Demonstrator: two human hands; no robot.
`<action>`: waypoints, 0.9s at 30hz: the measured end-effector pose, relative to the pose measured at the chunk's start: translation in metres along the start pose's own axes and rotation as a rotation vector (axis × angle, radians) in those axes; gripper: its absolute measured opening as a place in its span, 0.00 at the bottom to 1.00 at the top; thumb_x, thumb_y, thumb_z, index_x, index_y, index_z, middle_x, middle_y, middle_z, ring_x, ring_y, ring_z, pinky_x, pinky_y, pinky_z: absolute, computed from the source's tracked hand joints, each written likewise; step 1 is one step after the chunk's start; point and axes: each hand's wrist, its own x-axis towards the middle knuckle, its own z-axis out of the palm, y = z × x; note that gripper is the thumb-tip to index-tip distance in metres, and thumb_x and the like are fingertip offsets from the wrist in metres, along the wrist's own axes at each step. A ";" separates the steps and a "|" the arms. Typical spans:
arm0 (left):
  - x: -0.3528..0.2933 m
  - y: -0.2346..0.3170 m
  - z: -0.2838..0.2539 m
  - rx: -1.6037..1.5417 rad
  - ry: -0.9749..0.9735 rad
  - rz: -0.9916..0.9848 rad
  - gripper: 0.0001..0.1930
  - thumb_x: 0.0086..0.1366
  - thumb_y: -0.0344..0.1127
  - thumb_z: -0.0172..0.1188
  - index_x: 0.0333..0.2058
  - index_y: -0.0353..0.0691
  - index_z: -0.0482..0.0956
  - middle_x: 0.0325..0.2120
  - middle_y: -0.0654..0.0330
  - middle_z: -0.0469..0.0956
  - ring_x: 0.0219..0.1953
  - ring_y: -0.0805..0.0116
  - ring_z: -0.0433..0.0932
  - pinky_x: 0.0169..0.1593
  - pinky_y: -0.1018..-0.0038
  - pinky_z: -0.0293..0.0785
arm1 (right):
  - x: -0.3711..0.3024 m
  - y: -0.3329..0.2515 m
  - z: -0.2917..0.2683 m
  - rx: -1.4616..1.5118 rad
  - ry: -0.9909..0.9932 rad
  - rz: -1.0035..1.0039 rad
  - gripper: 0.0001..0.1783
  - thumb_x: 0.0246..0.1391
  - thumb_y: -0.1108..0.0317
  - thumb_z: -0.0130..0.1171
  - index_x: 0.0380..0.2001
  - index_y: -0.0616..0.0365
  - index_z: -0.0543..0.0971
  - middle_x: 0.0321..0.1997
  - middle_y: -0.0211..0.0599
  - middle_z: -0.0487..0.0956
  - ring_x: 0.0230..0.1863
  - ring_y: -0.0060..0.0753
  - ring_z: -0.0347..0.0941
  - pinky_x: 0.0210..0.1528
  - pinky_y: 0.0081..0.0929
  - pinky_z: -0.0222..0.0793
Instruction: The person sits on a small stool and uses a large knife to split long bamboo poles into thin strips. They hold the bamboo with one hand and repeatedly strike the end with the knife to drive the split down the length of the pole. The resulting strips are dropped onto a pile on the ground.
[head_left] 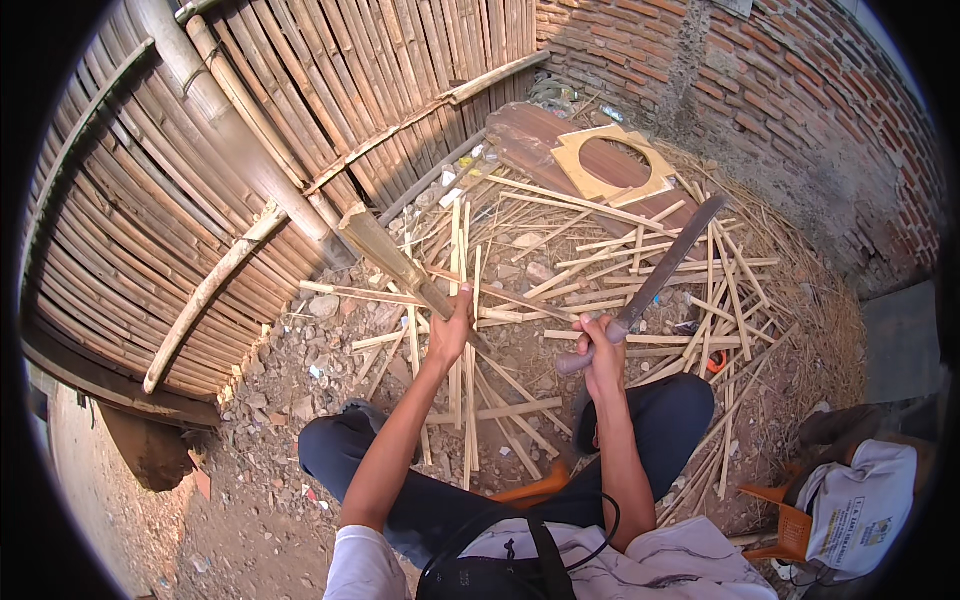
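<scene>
My left hand (pixel 449 330) is closed around a length of split bamboo (pixel 385 255), which slants up and to the left. In my right hand (pixel 601 352) is the handle of a machete (pixel 672 260); its long dark blade points up and to the right, apart from the bamboo. Many thin pale bamboo strips (pixel 468 400) lie crisscrossed on the ground beneath and beyond both hands. One strip (pixel 510 297) runs across between the hands; I cannot tell whether the right hand touches it.
A bamboo fence (pixel 210 215) rises on the left, a brick wall (pixel 790 110) behind on the right. Against the far corner lie a brown board (pixel 520 135) and a panel with a round hole (pixel 577 170). An orange chair (pixel 790 525) draped with white cloth (pixel 865 510) stands at right.
</scene>
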 end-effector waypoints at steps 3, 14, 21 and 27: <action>-0.004 0.030 -0.008 -0.061 -0.075 -0.079 0.28 0.77 0.51 0.49 0.17 0.47 0.62 0.15 0.70 0.59 0.18 0.76 0.57 0.25 0.74 0.56 | -0.002 -0.002 0.001 0.002 -0.012 -0.007 0.18 0.61 0.72 0.64 0.23 0.47 0.65 0.33 0.40 0.79 0.22 0.18 0.66 0.25 0.19 0.61; 0.000 0.044 -0.003 -0.341 -0.064 0.228 0.29 0.79 0.50 0.46 0.17 0.48 0.54 0.15 0.69 0.52 0.19 0.74 0.51 0.27 0.72 0.53 | -0.008 -0.002 0.003 -0.030 -0.001 -0.047 0.19 0.61 0.73 0.64 0.22 0.47 0.65 0.31 0.39 0.78 0.22 0.18 0.66 0.24 0.18 0.60; 0.013 -0.004 0.024 -0.142 -0.062 0.123 0.29 0.78 0.54 0.47 0.18 0.45 0.60 0.16 0.69 0.58 0.20 0.76 0.56 0.27 0.73 0.55 | -0.014 -0.009 0.005 -0.016 0.026 -0.065 0.19 0.57 0.71 0.67 0.21 0.49 0.65 0.32 0.44 0.80 0.23 0.21 0.68 0.27 0.21 0.64; 0.012 -0.015 0.010 -0.120 -0.093 0.055 0.30 0.78 0.55 0.48 0.17 0.45 0.61 0.15 0.69 0.59 0.19 0.76 0.56 0.25 0.73 0.55 | -0.026 -0.016 0.011 0.020 0.031 -0.025 0.19 0.58 0.71 0.66 0.22 0.49 0.65 0.33 0.43 0.80 0.23 0.21 0.67 0.27 0.22 0.63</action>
